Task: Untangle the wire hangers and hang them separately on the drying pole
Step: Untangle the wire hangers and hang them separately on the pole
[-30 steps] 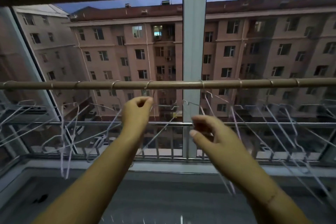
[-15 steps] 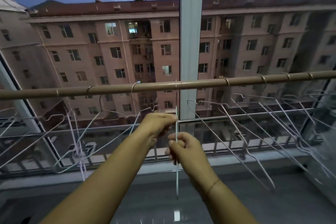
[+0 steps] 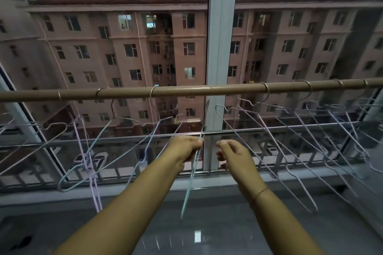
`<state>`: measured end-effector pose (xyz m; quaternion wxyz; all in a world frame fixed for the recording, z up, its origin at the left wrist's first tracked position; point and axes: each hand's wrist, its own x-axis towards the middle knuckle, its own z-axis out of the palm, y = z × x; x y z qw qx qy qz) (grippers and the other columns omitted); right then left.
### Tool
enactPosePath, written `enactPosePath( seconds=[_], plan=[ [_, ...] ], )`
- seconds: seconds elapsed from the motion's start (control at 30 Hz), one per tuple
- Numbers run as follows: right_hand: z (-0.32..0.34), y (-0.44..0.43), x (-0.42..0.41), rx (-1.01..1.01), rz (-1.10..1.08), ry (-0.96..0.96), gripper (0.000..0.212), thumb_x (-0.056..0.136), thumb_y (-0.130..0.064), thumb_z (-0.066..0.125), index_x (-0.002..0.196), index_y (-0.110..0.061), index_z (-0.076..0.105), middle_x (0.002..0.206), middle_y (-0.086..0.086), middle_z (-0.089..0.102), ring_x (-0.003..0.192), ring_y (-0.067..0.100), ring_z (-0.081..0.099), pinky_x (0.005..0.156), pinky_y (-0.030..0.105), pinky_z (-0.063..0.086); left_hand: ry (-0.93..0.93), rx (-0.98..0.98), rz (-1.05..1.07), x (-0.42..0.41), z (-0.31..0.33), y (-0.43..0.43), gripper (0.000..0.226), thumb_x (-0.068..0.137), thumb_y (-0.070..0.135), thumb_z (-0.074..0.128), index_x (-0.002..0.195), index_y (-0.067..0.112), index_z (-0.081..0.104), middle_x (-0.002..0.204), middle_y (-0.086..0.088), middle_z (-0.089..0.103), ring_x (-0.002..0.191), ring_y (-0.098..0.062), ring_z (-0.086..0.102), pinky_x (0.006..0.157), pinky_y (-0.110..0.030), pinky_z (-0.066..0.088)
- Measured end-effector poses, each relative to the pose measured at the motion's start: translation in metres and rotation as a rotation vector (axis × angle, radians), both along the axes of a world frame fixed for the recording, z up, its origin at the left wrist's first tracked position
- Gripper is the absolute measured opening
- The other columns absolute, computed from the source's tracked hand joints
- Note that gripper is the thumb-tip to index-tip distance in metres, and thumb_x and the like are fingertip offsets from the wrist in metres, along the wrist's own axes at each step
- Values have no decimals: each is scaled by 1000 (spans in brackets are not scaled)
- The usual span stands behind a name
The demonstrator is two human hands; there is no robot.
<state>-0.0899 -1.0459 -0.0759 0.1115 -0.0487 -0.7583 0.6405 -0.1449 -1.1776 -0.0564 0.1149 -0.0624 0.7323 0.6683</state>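
Note:
A brown drying pole (image 3: 186, 90) runs across the window at mid height. Several pale wire hangers hang from it by their hooks, some to the left (image 3: 116, 151) and a denser row to the right (image 3: 290, 141). My left hand (image 3: 185, 148) pinches a light green wire hanger (image 3: 189, 188) seen edge-on; its hook end sits just below the pole, off it, and its lower end points down at the sill. My right hand (image 3: 234, 154) is just right of that hanger, fingers apart and curled, holding nothing.
A white window post (image 3: 220, 47) stands right behind the hands. A metal railing (image 3: 62, 143) runs outside the glass. A purple hanger (image 3: 93, 182) dangles low on the left. A grey glossy sill (image 3: 186, 234) lies below.
My right hand has let go of the green hanger and moved off to the right. The hanger's hook has come off the pole. The view has tilted slightly.

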Motion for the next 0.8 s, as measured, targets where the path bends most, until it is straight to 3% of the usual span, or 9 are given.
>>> enactPosePath(
  seconds=[0.1,0.2,0.33,0.4,0.47,0.53,0.67,0.73,0.8],
  plan=[
    [-14,11,-9,117,-4,22,15,91,-22,48,100,-20,61,97,0,64,89,17,60,78,34,51,-18,-80,-5,3,-17,-7,23,88,4,60,109,1,69,71,1,63,48,-3,49,44,-12,36],
    [-22,16,-16,249,30,43,23,90,-17,49,110,-23,57,116,3,57,103,16,56,93,37,48,4,-125,-6,5,-28,-11,22,90,3,56,108,0,68,77,0,61,55,-4,44,46,-11,36],
    [-31,21,-24,509,76,54,39,89,-15,51,128,-19,49,132,1,48,124,18,42,106,40,38,42,-247,-20,7,-40,-15,19,91,8,57,103,7,71,94,-6,68,83,-11,57,71,-25,40],
    [-36,24,-25,583,81,46,43,89,-14,52,131,-17,46,136,1,45,129,20,37,109,40,35,73,-289,-19,9,-45,-17,19,93,10,54,101,9,71,102,-6,68,99,-18,59,80,-29,42],
    [-41,27,-22,651,73,40,43,89,-14,52,131,-15,46,135,3,47,129,22,37,110,37,33,114,-327,-31,12,-49,-17,19,94,11,52,96,14,71,105,-4,68,104,-19,58,86,-31,43],
    [-42,31,-16,717,65,11,37,89,-16,51,126,-15,51,126,4,56,122,22,45,106,37,38,159,-354,-43,15,-51,-17,21,94,12,51,90,21,69,107,-1,69,105,-18,58,91,-34,45],
    [-35,42,5,836,111,-100,18,93,-23,45,100,-16,59,92,6,67,86,23,60,78,41,51,234,-416,-44,20,-54,-15,20,94,14,52,99,18,71,111,-3,67,104,-19,58,88,-32,45],
    [-28,50,18,759,153,-111,17,93,-21,44,89,-13,59,77,3,64,71,18,59,70,39,51,286,-416,-7,22,-55,-12,19,93,13,54,100,17,70,113,-4,64,104,-19,59,87,-29,44],
    [-19,52,35,550,191,-115,19,93,-15,43,84,-11,60,63,-1,58,54,6,51,55,26,45,348,-424,75,27,-51,-7,12,89,17,60,98,20,67,114,-4,59,103,-17,57,88,-28,45]
  ],
)
